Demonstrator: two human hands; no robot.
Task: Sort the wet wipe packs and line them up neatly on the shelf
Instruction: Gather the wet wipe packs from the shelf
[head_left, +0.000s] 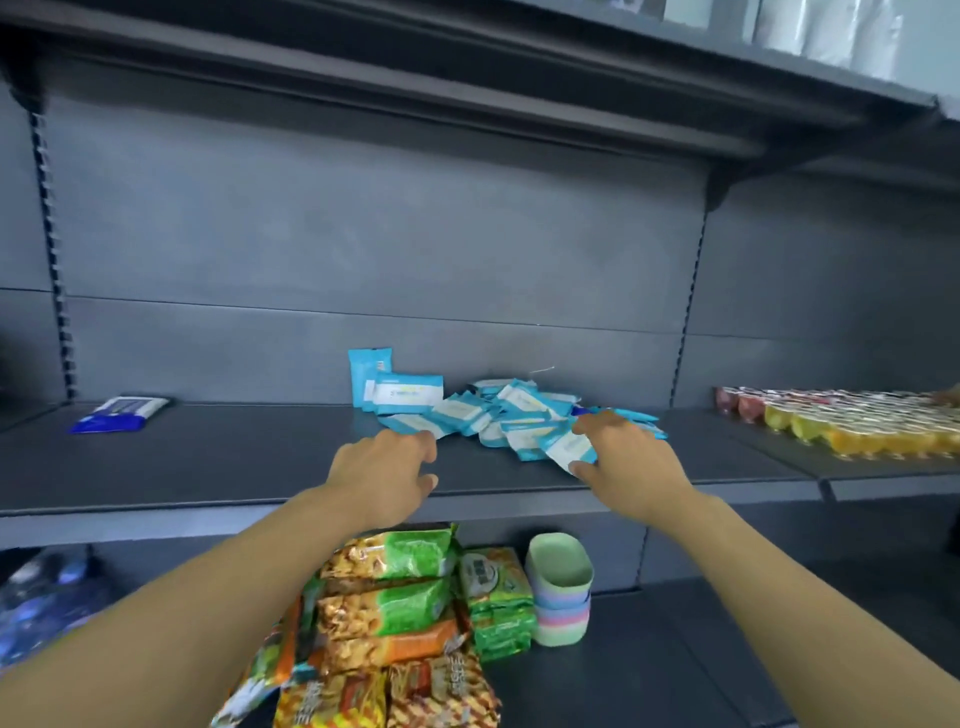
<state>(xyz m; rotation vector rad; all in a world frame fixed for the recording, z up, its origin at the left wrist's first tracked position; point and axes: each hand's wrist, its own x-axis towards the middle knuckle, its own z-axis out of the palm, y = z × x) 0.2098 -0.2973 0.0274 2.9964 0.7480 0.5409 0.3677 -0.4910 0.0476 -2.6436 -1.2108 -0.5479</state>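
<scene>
Nearest the camera, below the grey shelf (208, 467), a lower shelf holds stacked snack bags (387, 597) in green and orange, with pastel cups (560, 592) nested just to their right and, beside the bags on the far left, something blue and blurred that I cannot identify.

Above the shelf's front edge, the left hand (387, 467) reaches toward the pile of wet wipe packs (514, 415), fingers loosely spread, fingertips touching or nearly touching the left edge of the pile; it holds nothing that can be seen. The right hand (621, 457) pinches one pack (566, 448) at the pile's near right edge, thumb under it and fingers over it.

The pile lies jumbled near the middle of the shelf, packs overlapping at all angles. Behind its left end, two packs (387, 387) stand upright against the back panel, which looks like the start of a row. So, by my judgement, the sorting has barely begun: nearly every pack still needs lifting out and lining up.

Far left on the shelf lies a dark blue packet (119, 414), well apart from the pile. Far right, on the neighbouring shelf, are rows of jelly cups (857, 423) in red, yellow and orange. The dark back panel and an upper shelf close the view
</scene>
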